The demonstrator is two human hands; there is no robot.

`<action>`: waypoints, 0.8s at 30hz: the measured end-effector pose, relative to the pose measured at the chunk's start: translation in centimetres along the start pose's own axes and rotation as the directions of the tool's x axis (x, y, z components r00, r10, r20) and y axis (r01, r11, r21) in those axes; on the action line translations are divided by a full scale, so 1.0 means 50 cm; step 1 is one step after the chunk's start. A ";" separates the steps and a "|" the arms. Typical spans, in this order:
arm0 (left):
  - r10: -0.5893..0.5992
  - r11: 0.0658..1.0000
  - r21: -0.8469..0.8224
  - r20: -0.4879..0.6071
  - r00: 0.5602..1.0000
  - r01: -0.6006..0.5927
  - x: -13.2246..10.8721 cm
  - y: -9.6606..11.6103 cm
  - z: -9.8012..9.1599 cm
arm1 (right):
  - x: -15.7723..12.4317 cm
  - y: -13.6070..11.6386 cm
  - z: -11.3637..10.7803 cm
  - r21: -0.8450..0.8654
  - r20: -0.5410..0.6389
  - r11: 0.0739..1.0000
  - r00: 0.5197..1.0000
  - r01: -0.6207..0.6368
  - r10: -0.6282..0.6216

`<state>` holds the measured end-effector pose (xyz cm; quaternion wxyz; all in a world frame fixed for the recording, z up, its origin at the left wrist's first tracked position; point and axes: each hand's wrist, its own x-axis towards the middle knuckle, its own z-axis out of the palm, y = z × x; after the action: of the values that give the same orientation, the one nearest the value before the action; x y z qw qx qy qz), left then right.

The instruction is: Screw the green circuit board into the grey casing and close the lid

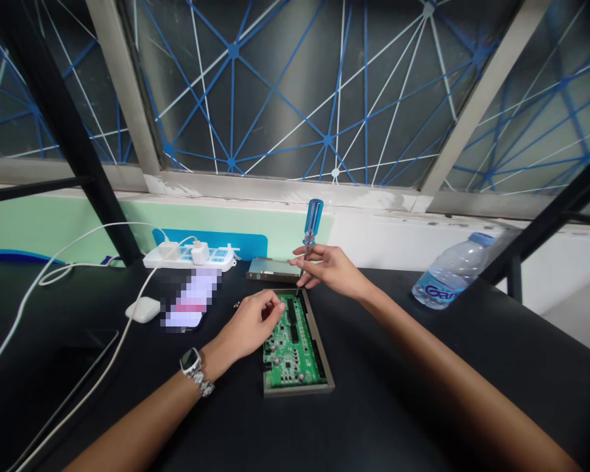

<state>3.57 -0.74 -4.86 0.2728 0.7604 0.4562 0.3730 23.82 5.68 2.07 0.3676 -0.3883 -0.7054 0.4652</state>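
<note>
A green circuit board (302, 351) lies in a shallow grey metal tray-like case (324, 367) on the black table. My right hand (327, 270) pinches the shaft of a screwdriver (313, 219) with a clear blue handle. The screwdriver stands nearly upright, its tip down at the far end of the board. My left hand (253, 321) rests over the board's left far corner, thumb and fingertips drawn together. Whether anything is between those fingertips is too small to tell. A watch and a bracelet sit on the left wrist.
Behind the case lies a flat metal cover (273, 269). On the left are a lit phone (194, 301), a white earbud case (143, 309), a power strip (191, 257) with white cables and a dark tablet-like device (73, 367). A water bottle (452, 272) stands tilted-looking at right.
</note>
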 end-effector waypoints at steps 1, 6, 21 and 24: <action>0.001 1.000 -0.001 0.002 1.000 -0.001 0.000 0.000 0.000 | -0.001 -0.003 -0.002 0.015 0.022 1.000 1.000 -0.005 0.004; 0.007 1.000 -0.013 0.003 1.000 -0.007 0.000 0.002 -0.002 | 0.000 0.001 -0.003 0.024 -0.018 1.000 1.000 -0.020 0.020; 0.006 1.000 -0.008 0.008 1.000 -0.006 0.000 0.002 -0.002 | 0.002 0.006 0.005 0.024 -0.080 1.000 0.997 -0.010 0.012; 0.000 1.000 -0.013 0.014 1.000 0.000 0.000 0.002 -0.003 | -0.001 0.000 0.005 0.005 -0.015 1.000 1.000 -0.004 0.004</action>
<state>3.51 -0.78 -4.70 0.2809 0.7612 0.4517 0.3709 23.64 5.55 1.99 0.3730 -0.3924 -0.7005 0.4649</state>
